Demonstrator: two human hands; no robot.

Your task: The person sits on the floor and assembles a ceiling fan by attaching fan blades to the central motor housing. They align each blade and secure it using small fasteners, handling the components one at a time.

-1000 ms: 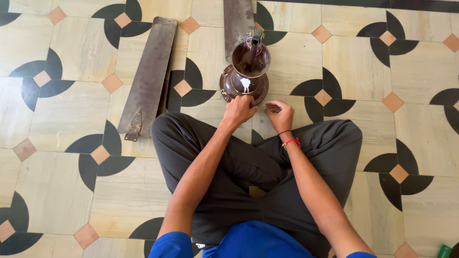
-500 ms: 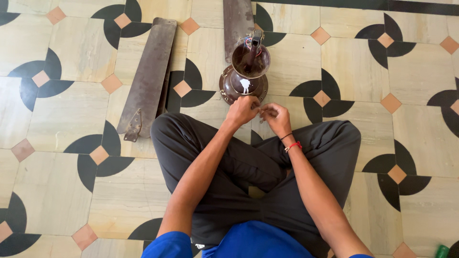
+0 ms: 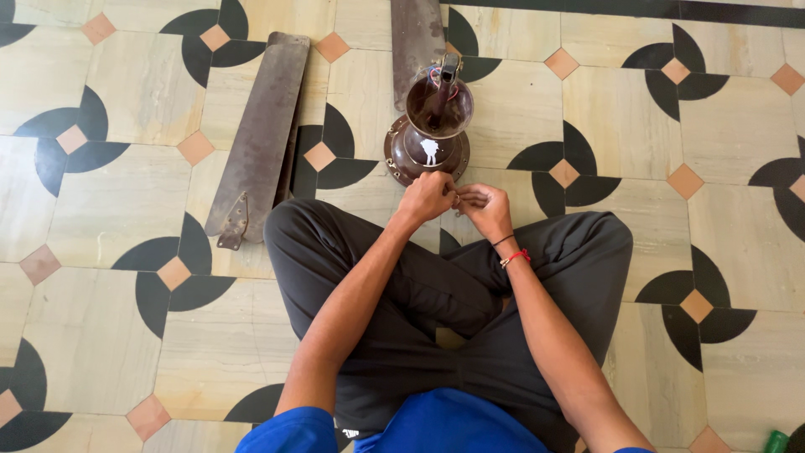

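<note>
A brown ceiling fan motor (image 3: 426,149) stands on the tiled floor just beyond my crossed legs. A brown cup-shaped cover (image 3: 439,107) and coloured wires sit on its rod. My left hand (image 3: 426,197) is curled into a loose fist at the motor's near rim. My right hand (image 3: 486,205), with a red thread and a dark band at the wrist, meets it fingertip to fingertip. Both hands have their fingers pinched together where they touch. Anything small between them is too tiny to make out.
A long brown fan blade (image 3: 262,134) lies on the floor to the left, its bracket end toward me. Another blade (image 3: 416,38) lies behind the motor at the top. A green object (image 3: 780,441) shows at the bottom right corner. My legs in dark trousers fill the middle.
My right hand has moved left and joined my left hand. My left hand has drawn back slightly from the motor's rim toward me.
</note>
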